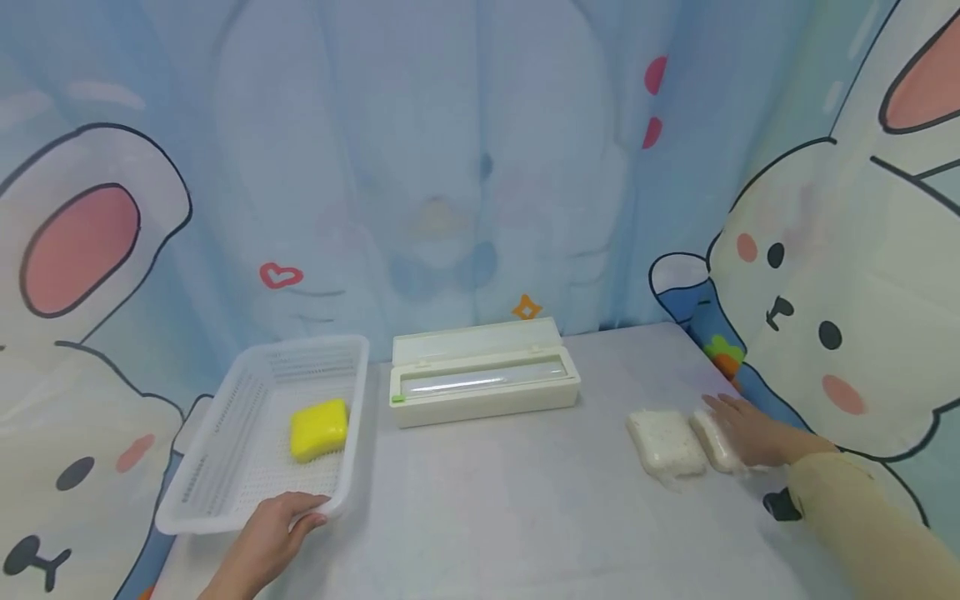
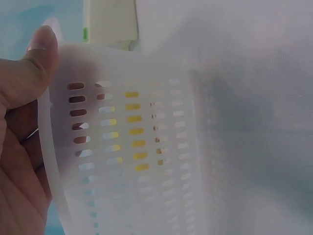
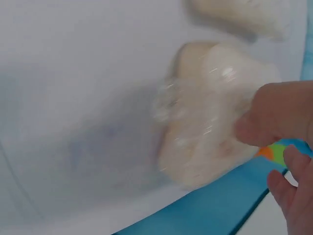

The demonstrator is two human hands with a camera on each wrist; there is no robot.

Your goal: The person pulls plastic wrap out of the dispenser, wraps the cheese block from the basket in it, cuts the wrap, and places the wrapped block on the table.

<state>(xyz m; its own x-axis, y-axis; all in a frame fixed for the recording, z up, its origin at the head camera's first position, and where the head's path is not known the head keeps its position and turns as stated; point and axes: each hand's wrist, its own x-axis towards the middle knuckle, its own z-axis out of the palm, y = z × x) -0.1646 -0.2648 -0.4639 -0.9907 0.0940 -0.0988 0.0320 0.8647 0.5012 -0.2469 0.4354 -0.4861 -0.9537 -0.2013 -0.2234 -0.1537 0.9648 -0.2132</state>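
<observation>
Hands well apart. My left hand [image 1: 270, 533] pinches the white basket [image 1: 202, 525] rim; yellow packet [image 1: 318, 429] inside. My right hand [image 1: 761, 433], ungripped, is over the rightmost white packet [image 1: 711, 443] on the surface [image 1: 510, 500].

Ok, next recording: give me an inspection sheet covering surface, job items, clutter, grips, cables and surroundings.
Surface: pale tabletop, no spill seen.
Job items: white slotted basket with a yellow block inside; two film-wrapped white packs, left pack and right pack, side by side.
Clutter: long white box, lid raised, between basket and packs.
Grips: left grip holds the basket's near rim; right grip is at the right pack, firmness unclear.
Cables: nothing seen.
Surroundings: blue cartoon-print curtains behind and on both sides.
</observation>
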